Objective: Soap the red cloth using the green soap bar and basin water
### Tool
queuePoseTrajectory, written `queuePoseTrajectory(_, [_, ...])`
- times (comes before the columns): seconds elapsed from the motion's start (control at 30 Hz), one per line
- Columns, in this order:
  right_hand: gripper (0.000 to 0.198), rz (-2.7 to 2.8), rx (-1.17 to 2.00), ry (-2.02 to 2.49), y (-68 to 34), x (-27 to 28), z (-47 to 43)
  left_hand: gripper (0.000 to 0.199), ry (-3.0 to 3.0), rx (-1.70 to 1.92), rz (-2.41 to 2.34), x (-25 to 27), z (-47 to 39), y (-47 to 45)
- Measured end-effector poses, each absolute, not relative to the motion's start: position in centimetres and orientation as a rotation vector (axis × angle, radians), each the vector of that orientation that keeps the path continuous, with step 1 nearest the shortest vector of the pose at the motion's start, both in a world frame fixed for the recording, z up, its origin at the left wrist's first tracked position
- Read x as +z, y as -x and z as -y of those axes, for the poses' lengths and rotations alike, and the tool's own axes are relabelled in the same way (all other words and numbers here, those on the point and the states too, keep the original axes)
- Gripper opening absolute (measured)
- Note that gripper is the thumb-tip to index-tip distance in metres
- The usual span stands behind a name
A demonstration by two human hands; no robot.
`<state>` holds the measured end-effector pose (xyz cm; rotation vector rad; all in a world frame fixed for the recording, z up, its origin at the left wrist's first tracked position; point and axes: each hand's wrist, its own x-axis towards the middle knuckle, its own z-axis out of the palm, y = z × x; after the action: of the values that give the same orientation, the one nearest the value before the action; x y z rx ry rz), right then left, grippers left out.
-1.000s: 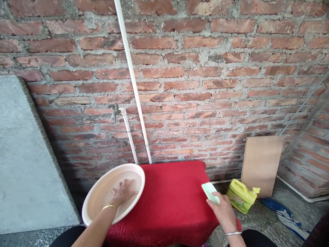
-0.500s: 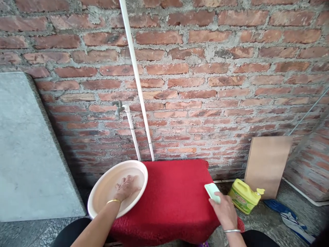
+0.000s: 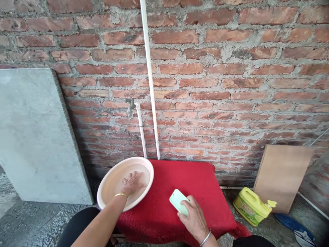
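My left hand (image 3: 131,184), with a gold bangle at the wrist, reaches into a pale round basin (image 3: 108,178) of cloudy water. Its fingers are spread apart and partly under the surface; nothing shows in them. My right hand (image 3: 194,218), wearing a silver bangle, is closed around a pale green scrub brush (image 3: 177,199) with a small hole near its far end. The brush is over the middle of a red fluffy cloth (image 3: 164,178), and its underside is hidden. The basin rests on the cloth's left side, tilted toward me.
A grey tap (image 3: 130,106) on a white pipe (image 3: 142,133) stands behind the basin, against a brick wall. On the left leans a grey slab (image 3: 43,137). To the right are a yellow detergent jug (image 3: 253,206), a brown board (image 3: 284,175) and a blue-and-white item (image 3: 295,228) on the floor.
My right hand has brought the scrub brush leftward from the cloth's right edge to over its middle. My left hand stays in the basin. The view has turned slightly left.
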<state>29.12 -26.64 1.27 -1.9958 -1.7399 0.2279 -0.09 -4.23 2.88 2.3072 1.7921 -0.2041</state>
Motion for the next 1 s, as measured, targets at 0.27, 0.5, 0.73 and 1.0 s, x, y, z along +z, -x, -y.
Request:
queuePoseTrajectory(0.27, [0.043, 1.238, -0.036, 2.451, -39.8, 0.6, 28.4, 0.078, -2.277, -0.203, -1.744, 3.6, 4.7, -0.4])
queuePoseTrajectory(0.5, [0.033, 1.577, 0.133, 1.973, -33.5, -0.3, 26.5, 0.099, -2.209, -0.194, -1.676, 3.4, 4.9, -0.3])
queuePoseTrajectory(0.73, [0.027, 1.950, 0.114, 1.966, -28.2, 0.3, 24.5, 0.097, -2.179, -0.189, -1.686, 4.1, 5.1, -0.5])
queuePoseTrajectory(1.0, [0.055, 1.420, 0.009, 2.440, -38.3, -0.2, 25.9, 0.098, -2.194, -0.128, -1.665, 4.1, 4.9, -0.5])
